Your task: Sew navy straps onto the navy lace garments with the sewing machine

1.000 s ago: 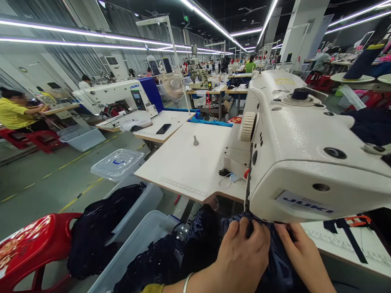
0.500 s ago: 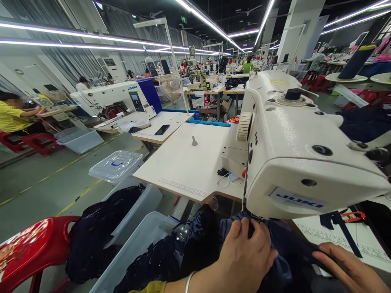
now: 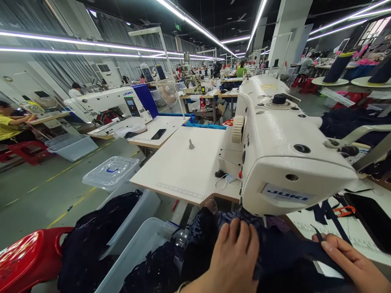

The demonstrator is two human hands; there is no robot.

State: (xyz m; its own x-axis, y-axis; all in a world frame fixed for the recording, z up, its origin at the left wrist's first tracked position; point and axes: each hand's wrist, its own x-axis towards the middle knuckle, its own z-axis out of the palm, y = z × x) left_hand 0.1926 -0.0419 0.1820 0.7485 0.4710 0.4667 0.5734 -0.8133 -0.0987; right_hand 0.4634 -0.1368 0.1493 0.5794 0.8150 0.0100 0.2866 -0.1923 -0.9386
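Note:
Dark navy fabric (image 3: 281,248) lies in front of and under the head of a white sewing machine (image 3: 284,150) marked JUKI. My left hand (image 3: 233,252) is on the fabric just left of the machine's front end, its fingers bent together and gripping the cloth. To the right, my right hand (image 3: 351,256) pinches a narrow dark strip at the fabric's edge between thumb and fingers. The needle area is hidden behind the machine head.
Orange-handled snips (image 3: 344,211) and a black phone (image 3: 371,219) lie on the table at right. Dark fabric fills the clear plastic bins (image 3: 134,244) at lower left, near a red stool (image 3: 33,256). A white table (image 3: 183,162) extends beyond the machine.
My view has turned slightly right, showing more of the table at right. The right hand has lifted the strip's end, which now sticks up above the fingers. The left hand stays on the fabric.

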